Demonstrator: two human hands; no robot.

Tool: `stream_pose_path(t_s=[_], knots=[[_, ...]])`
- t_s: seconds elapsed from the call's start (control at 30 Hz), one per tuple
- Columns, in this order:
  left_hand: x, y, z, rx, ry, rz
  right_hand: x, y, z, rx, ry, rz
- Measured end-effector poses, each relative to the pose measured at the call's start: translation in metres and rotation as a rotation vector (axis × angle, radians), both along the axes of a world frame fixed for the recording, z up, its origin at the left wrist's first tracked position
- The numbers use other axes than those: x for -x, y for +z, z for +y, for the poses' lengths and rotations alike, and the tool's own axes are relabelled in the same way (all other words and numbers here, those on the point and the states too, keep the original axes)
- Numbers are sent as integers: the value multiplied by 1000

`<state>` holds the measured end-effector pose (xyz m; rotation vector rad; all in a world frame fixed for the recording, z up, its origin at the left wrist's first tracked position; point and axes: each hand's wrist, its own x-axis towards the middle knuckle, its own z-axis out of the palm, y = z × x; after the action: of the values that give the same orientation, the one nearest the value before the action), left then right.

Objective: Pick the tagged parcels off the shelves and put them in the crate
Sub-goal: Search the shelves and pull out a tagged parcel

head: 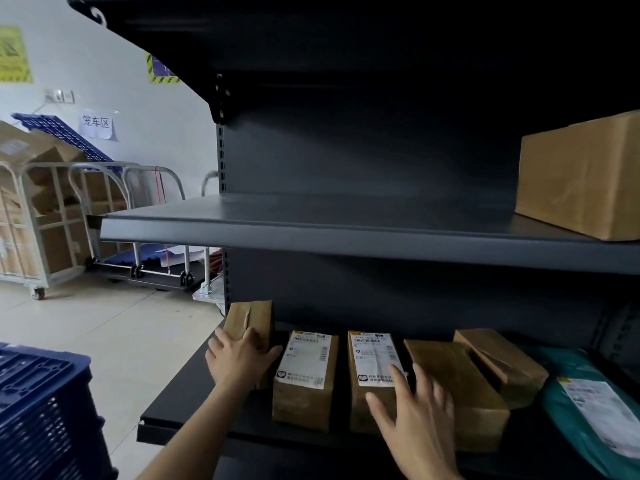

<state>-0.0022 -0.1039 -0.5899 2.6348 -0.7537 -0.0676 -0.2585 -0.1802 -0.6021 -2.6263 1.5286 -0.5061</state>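
Observation:
Several brown parcels lie in a row on the dark lower shelf [194,407]. My left hand [239,358] rests with spread fingers on the leftmost parcel [251,318], which is tilted up against the shelf back. Two parcels carry white shipping labels: one [306,375] just right of my left hand, and another [372,372]. My right hand [419,417] lies open over the second labelled parcel, fingers spread, reaching onto the plain brown parcel [460,386] beside it. A blue plastic crate [41,410] stands at the lower left.
Another brown parcel [502,362] and a teal mailer bag [595,410] with a label lie further right. A large cardboard box [585,174] sits on the upper shelf [311,226]. Metal roll cages [52,220] with boxes stand on the tiled floor at the left.

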Motion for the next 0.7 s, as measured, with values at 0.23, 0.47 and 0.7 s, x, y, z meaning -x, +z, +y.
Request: stream_pose_path(t_s=[0.23,0.47,0.7], knots=[[-5,-5,21,261,61,139,39,-2,-27,-9,-252,55],[-9,-11,69,896,64,716,37,-5,-38,-63,-281,91],[-11,-24,83,774,88,494,38,-10,-44,-34,-263,50]])
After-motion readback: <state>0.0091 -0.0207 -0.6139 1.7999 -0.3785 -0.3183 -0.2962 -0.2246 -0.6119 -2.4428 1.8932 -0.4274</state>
